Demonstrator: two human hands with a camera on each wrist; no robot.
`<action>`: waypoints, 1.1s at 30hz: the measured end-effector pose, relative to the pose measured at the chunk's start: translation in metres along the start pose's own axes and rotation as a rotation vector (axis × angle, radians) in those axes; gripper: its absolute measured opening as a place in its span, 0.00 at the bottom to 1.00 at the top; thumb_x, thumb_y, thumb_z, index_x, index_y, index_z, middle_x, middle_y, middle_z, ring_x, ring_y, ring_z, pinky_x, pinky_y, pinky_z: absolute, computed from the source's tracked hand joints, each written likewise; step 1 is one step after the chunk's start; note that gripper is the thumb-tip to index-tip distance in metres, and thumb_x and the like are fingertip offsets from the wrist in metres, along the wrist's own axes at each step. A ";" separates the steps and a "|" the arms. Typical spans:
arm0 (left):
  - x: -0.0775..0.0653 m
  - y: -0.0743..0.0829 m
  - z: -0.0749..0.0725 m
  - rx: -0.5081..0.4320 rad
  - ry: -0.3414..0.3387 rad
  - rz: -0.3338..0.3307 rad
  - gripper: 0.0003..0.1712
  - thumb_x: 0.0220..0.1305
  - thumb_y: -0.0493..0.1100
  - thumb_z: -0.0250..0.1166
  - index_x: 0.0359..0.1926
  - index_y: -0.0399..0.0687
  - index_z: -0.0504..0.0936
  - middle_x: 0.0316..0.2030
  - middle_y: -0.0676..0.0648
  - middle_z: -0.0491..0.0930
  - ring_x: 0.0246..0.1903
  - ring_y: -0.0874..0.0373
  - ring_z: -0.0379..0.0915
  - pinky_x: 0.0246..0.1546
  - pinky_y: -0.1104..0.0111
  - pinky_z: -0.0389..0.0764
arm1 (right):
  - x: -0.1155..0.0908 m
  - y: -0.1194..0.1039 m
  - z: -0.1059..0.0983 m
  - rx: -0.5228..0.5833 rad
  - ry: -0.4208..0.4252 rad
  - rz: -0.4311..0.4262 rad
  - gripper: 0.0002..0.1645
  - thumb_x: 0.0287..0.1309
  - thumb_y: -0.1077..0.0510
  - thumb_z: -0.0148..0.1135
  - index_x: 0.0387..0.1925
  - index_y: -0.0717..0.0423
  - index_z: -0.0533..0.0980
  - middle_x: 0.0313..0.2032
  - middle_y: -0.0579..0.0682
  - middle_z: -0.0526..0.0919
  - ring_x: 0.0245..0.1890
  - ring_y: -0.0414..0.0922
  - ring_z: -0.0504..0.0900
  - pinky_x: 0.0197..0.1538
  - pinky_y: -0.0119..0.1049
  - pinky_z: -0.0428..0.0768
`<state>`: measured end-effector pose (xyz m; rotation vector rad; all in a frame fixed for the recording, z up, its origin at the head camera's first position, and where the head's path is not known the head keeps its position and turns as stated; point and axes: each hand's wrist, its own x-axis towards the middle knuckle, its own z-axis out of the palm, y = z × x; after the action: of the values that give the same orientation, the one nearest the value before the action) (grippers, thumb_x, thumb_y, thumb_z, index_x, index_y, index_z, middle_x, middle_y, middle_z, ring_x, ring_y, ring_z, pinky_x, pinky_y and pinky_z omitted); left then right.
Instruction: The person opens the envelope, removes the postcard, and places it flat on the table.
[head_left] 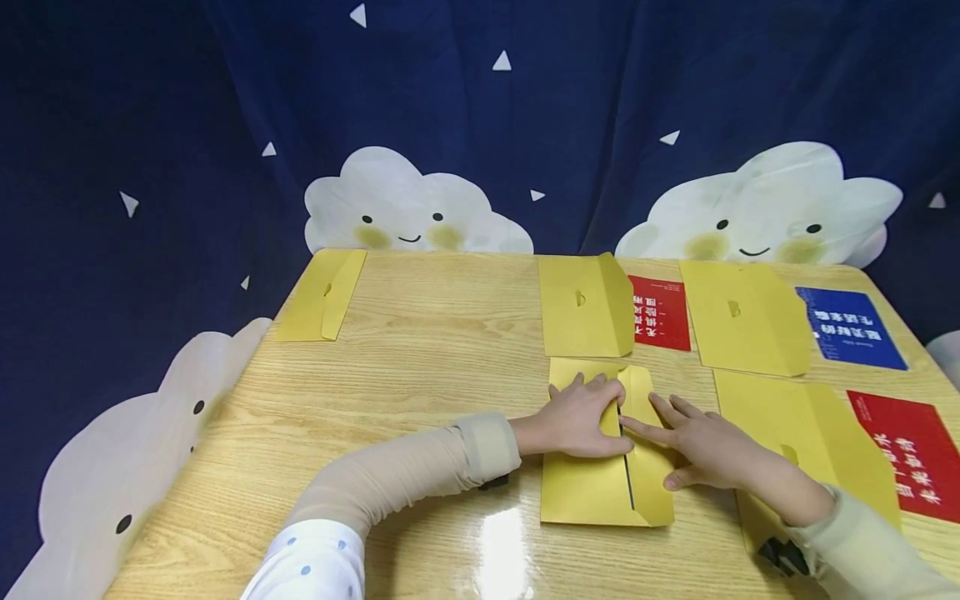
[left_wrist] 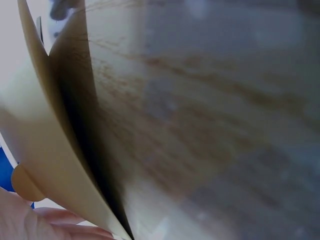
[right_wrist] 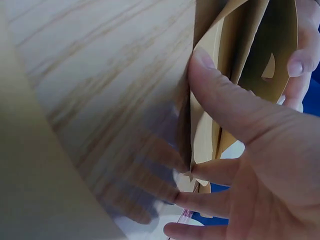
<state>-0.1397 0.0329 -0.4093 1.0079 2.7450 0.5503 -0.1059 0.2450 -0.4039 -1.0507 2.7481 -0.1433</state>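
Observation:
A yellow paper envelope (head_left: 581,496) lies on the table with its flap (head_left: 652,492) turned out to the right. A dark slit shows along its mouth. My left hand (head_left: 577,421) lies across the envelope and grips the front panel's edge at the mouth. In the right wrist view that panel (right_wrist: 272,40), with a cut slot, bows away from the flap beside the left fingertips (right_wrist: 297,69). My right hand (head_left: 708,450) reaches over the flap with fingers extended, one fingertip at the slit. Its thumb (right_wrist: 205,60) rests along the flap's edge.
More yellow envelopes lie about: one at far left (head_left: 315,296), one behind (head_left: 562,325), two at right (head_left: 738,333), (head_left: 787,417). Beside them are a red card (head_left: 660,312), a blue card (head_left: 855,329) and another red card (head_left: 911,450). A dark curtain (head_left: 450,83) hangs behind the table.

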 end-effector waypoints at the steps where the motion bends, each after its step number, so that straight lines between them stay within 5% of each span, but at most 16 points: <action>1: 0.000 0.000 0.000 0.001 0.000 0.000 0.22 0.49 0.63 0.61 0.38 0.61 0.64 0.39 0.57 0.67 0.44 0.50 0.69 0.38 0.39 0.69 | 0.000 0.000 0.000 0.000 -0.004 -0.001 0.49 0.36 0.36 0.65 0.65 0.34 0.61 0.59 0.71 0.62 0.54 0.71 0.64 0.41 0.62 0.71; 7: 0.000 0.000 0.001 0.011 -0.006 -0.005 0.22 0.49 0.63 0.60 0.39 0.61 0.64 0.39 0.57 0.67 0.43 0.51 0.68 0.38 0.40 0.69 | -0.001 -0.001 -0.001 -0.003 -0.013 -0.017 0.42 0.38 0.32 0.60 0.59 0.37 0.70 0.59 0.73 0.61 0.54 0.73 0.62 0.38 0.61 0.72; 18: 0.000 0.002 0.001 0.023 -0.027 -0.023 0.23 0.50 0.64 0.59 0.40 0.62 0.63 0.47 0.53 0.69 0.53 0.42 0.65 0.42 0.38 0.67 | 0.001 -0.003 -0.002 -0.023 -0.034 -0.006 0.42 0.37 0.31 0.59 0.59 0.38 0.71 0.59 0.73 0.60 0.54 0.73 0.62 0.39 0.61 0.72; 25: 0.000 0.002 0.001 0.023 -0.040 -0.025 0.22 0.50 0.64 0.59 0.40 0.62 0.63 0.51 0.51 0.68 0.54 0.42 0.64 0.42 0.38 0.67 | 0.002 -0.006 -0.004 -0.020 -0.085 0.031 0.41 0.37 0.32 0.60 0.58 0.38 0.72 0.61 0.72 0.58 0.56 0.72 0.60 0.40 0.63 0.70; 33: 0.000 0.002 0.002 0.030 -0.031 -0.022 0.23 0.50 0.65 0.58 0.40 0.62 0.62 0.54 0.50 0.68 0.52 0.44 0.65 0.42 0.38 0.67 | -0.001 -0.004 -0.003 -0.048 -0.043 0.015 0.41 0.37 0.30 0.59 0.57 0.36 0.72 0.61 0.71 0.60 0.55 0.71 0.62 0.39 0.59 0.73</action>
<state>-0.1382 0.0345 -0.4101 0.9838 2.7416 0.4871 -0.1033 0.2423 -0.3998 -1.0327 2.7335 -0.0520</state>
